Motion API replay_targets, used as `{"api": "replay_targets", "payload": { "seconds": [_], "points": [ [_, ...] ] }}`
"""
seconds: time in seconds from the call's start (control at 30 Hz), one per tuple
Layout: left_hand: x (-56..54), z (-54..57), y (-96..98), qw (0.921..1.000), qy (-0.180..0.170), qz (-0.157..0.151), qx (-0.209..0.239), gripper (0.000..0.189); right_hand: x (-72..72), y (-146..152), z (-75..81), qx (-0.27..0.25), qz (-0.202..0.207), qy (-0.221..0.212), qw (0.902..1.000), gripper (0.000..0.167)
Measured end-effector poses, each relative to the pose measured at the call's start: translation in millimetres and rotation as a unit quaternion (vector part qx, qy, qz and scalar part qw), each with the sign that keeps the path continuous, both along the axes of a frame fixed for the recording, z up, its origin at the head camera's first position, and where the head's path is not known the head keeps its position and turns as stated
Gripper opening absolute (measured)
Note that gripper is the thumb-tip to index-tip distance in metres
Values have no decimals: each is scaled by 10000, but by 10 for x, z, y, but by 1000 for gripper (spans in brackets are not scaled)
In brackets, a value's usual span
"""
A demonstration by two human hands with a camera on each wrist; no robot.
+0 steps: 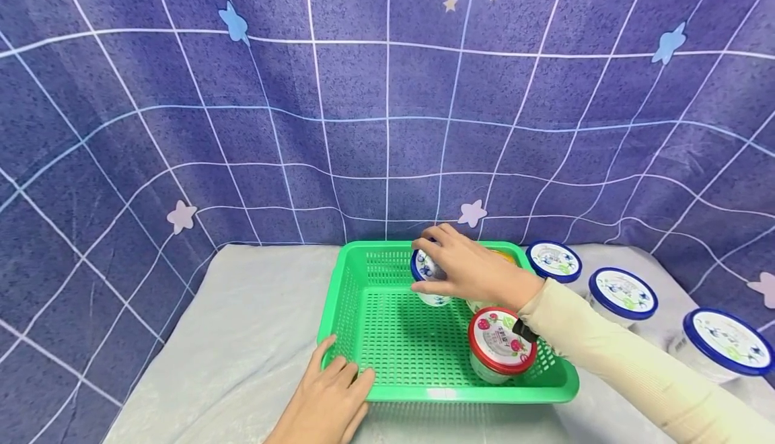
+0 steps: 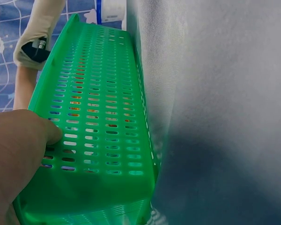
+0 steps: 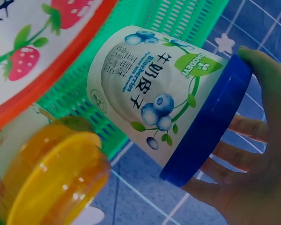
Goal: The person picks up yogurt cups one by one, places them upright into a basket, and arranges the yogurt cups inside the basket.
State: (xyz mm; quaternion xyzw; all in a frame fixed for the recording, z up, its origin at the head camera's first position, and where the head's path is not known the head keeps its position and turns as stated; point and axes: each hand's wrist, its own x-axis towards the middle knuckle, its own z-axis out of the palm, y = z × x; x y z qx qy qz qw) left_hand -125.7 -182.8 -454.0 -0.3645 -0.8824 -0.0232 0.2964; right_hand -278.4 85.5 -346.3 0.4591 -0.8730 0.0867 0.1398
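A white tub with a blue lid and blueberry print point(image 3: 150, 93) is gripped by its lid in my right hand point(image 1: 469, 266). In the head view it is over the back part of a green plastic basket point(image 1: 445, 394), and in the right wrist view it tilts. My left hand point(image 1: 329, 390) holds the basket's rim at the front left corner, its thumb point(image 2: 49, 131) against the outer wall. A tub with a red lid and raspberry print point(image 1: 501, 340) sits inside at the right. Behind it, partly hidden by my right arm, is a tub with a yellow-orange lid point(image 3: 61, 178).
To the right of the basket three blue-lidded tubs stand in a row: a far one point(image 1: 554, 260), a middle one point(image 1: 623, 292) and a near one point(image 1: 726, 343). A pale cloth point(image 1: 254, 323) covers the table. Behind hangs a purple-blue curtain point(image 1: 387, 94) with stars.
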Motion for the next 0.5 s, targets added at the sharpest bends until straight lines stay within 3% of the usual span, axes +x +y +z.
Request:
{"api": "replay_targets", "payload": {
  "seconds": [0.5],
  "points": [
    [-4, -11, 12, 9999, 88, -34, 123, 9, -136, -91, -320, 664, -145, 96, 9976, 70]
  ]
}}
